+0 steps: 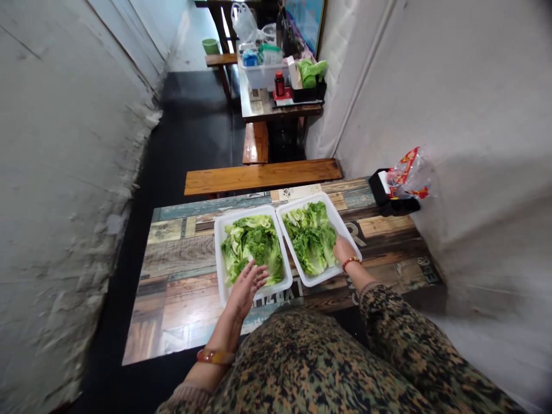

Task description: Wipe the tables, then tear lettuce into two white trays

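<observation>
Two white plastic trays stand side by side on the table, both filled with green lettuce leaves. Over the near edge of the left tray [219, 253], my left hand [248, 284] is open, its fingers stretched toward the lettuce [254, 241] and nothing in its palm. My right hand [344, 250] reaches into the right side of the right tray [282, 215]. Its fingers are curled in at the edge of the lettuce [308, 236] and appear closed on leaves; the fingertips are partly hidden.
The wood-patterned table [185, 259] meets the wall on the right. A black holder [382, 198] with a red-printed clear plastic bag [411, 175] stands there. Beyond are a wooden bench [263, 176] and another table [280, 112] bearing a white bin [261, 76] and a dark bottle [279, 84].
</observation>
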`<state>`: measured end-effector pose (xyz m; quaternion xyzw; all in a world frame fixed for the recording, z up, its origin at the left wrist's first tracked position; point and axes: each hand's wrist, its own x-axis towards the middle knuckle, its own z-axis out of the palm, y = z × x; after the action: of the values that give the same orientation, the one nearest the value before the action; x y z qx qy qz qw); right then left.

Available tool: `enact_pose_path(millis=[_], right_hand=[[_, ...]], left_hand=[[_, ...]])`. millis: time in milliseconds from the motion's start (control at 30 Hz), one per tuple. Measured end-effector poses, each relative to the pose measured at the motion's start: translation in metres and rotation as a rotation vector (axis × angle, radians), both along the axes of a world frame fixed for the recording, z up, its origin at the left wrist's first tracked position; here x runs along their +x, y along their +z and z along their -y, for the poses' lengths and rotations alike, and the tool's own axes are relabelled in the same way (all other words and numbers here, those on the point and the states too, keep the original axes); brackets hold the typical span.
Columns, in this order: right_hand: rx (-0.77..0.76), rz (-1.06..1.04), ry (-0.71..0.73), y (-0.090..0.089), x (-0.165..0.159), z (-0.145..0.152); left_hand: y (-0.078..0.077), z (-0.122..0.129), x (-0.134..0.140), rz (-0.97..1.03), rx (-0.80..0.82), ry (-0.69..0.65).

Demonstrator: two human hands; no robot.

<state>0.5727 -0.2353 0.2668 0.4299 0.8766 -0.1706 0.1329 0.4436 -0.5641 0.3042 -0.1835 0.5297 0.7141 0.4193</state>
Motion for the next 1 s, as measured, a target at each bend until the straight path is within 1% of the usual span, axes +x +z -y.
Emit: enact_pose_path(millis=[133, 200, 267, 300, 367, 433, 467, 567, 600, 667, 767, 867, 933, 1000], right_hand=[[0.049, 0.025, 0.05, 0.023, 0.012, 0.001], [0.123, -0.04, 0.09, 0.035, 0.02, 0.004], [0.167, -0.169, 0.149, 0.042, 0.024, 0.011], [0.143, -0.234, 0.194, 0.042, 0.024, 0.015], [0.019, -0.306, 0.301, 0.036, 0.022, 0.024], [-0.084, -0.279, 0.36, 0.024, 0.019, 0.027], [-0.084, -0.231, 0.35, 0.018, 0.018, 0.026], [0.025, -0.064, 0.239, 0.004, 0.016, 0.015], [0.054, -0.026, 0.211, 0.001, 0.016, 0.011], [0.07, 0.01, 0.199, -0.002, 0.015, 0.005], [0.066, 0.025, 0.215, 0.003, 0.011, 0.001], [0.076, 0.025, 0.232, 0.018, 0.012, 0.002], [0.104, -0.044, 0.239, 0.027, 0.017, 0.011], [0.084, -0.155, 0.262, 0.031, 0.022, 0.029]], left_hand=[[-0.001, 0.007, 0.0, -0.003, -0.013, 0.014], [-0.003, 0.01, 0.001, 0.004, -0.02, 0.023], [-0.004, 0.01, 0.001, 0.012, -0.022, 0.022], [-0.004, 0.009, 0.002, 0.015, -0.021, 0.019], [-0.002, 0.005, 0.001, 0.015, -0.016, 0.012], [0.0, 0.001, 0.001, 0.01, -0.013, 0.005], [0.001, 0.0, 0.001, 0.007, -0.013, 0.002], [0.002, 0.0, 0.001, -0.002, -0.015, 0.001], [0.001, 0.002, 0.002, -0.003, -0.016, 0.003], [0.0, 0.004, 0.003, 0.003, -0.019, 0.004], [0.0, 0.008, 0.005, 0.012, -0.012, 0.008], [0.001, 0.011, 0.006, -0.001, 0.003, 0.027], [0.002, 0.013, 0.007, -0.003, 0.008, 0.036], [0.002, 0.014, 0.008, 0.008, 0.007, 0.039]])
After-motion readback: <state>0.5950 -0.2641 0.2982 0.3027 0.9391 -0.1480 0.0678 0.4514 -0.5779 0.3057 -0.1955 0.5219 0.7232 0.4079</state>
